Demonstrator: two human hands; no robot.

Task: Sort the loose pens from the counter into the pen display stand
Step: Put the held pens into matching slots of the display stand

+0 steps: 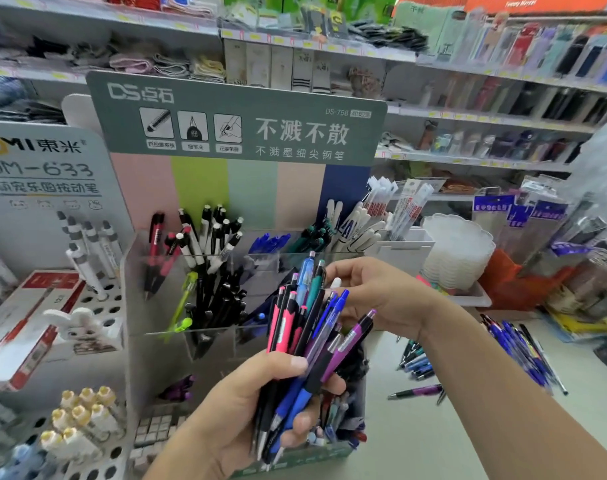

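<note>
Gripping a mixed bundle of pens [305,341], the left hand [260,403] waits — right hand [375,292] pinches their tops; loose pens [517,348] remain on the counter [451,427] right of the stand [163,341].

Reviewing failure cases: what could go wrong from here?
1. The left hand grips a thick mixed bundle of pens; pulling one out with the right hand could spill the others.
2. Colours are mixed, so a pen may land in the wrong compartment of the display stand.
3. Loose pens on the counter may roll away.

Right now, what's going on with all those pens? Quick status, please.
Left hand gripping mixed pen bundle. Right hand fingering its tops. Loose pens on counter. Display stand unobstructed.
</note>
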